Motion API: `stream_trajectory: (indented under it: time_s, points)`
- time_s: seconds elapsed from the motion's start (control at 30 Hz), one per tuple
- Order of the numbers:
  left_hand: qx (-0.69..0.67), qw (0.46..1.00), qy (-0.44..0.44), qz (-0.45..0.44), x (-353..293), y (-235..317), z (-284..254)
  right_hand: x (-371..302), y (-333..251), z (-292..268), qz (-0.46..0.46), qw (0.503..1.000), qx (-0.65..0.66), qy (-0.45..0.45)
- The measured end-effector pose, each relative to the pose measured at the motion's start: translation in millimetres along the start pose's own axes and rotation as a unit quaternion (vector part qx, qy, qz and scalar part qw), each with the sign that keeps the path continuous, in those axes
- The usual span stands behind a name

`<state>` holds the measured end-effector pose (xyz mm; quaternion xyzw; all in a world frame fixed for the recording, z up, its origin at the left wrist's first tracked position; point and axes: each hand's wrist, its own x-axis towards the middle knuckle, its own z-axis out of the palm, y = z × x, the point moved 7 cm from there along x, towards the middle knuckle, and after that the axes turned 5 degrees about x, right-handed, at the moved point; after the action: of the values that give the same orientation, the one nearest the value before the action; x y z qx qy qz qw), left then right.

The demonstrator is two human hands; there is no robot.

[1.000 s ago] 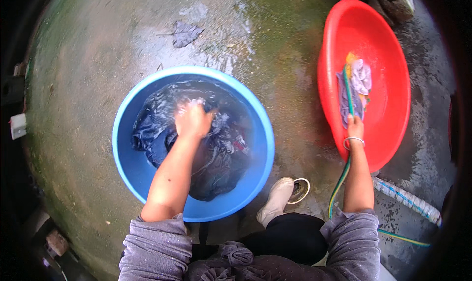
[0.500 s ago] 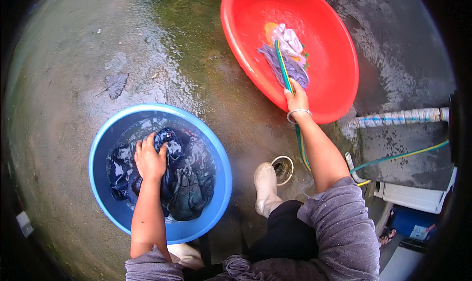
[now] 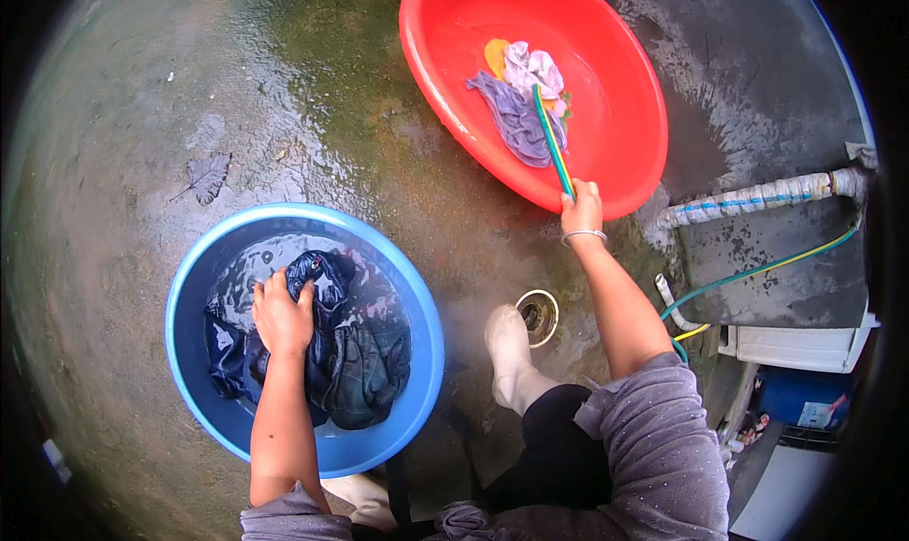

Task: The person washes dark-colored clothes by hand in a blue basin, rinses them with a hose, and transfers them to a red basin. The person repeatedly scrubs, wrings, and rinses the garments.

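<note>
**2 hands, wet cloth and a hose**

At 8 o'clock, dark wet cloth [image 3: 329, 285] sits in a blue basin [image 3: 379, 449] of water; at 1 o'clock, a red basin [image 3: 615, 115] holds purple cloth [image 3: 513, 120]. Good handling probably means gathering sodden folds firmly and aiming the hose [image 3: 551, 145] inside the red basin. The left hand [image 3: 282, 321], forearm rising from 7 o'clock, rests fingers half-bent on the dark cloth; whether they grip, I cannot tell. The right hand [image 3: 581, 210], arm outstretched, is wrapped around the hose, tip toward 11 o'clock.

Left hand [image 3: 282, 318] on dark clothes [image 3: 365, 375]; right hand [image 3: 581, 210] gripping green hose [image 3: 550, 136].
</note>
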<state>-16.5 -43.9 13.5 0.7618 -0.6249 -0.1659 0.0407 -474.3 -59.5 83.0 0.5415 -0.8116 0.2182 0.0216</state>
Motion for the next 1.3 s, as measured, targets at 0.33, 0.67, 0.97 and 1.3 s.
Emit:
stream_trajectory:
  time_s: [0.33,0.67,0.97,1.3]
  points:
    - [-0.037,0.973,0.182,0.135,-23,19,-24,25,-102,17,0.043,0.984,0.171,-0.010]
    - [-0.310,0.889,-0.014,0.336,-85,185,-23,28,-63,30,0.142,0.942,0.303,-0.025]
    - [-0.333,0.885,-0.103,0.309,-107,184,-1,20,-131,25,0.242,0.844,0.465,-0.114]
    - [-0.355,0.886,-0.103,0.280,-110,170,-6,18,-140,26,0.223,0.851,0.459,-0.122]
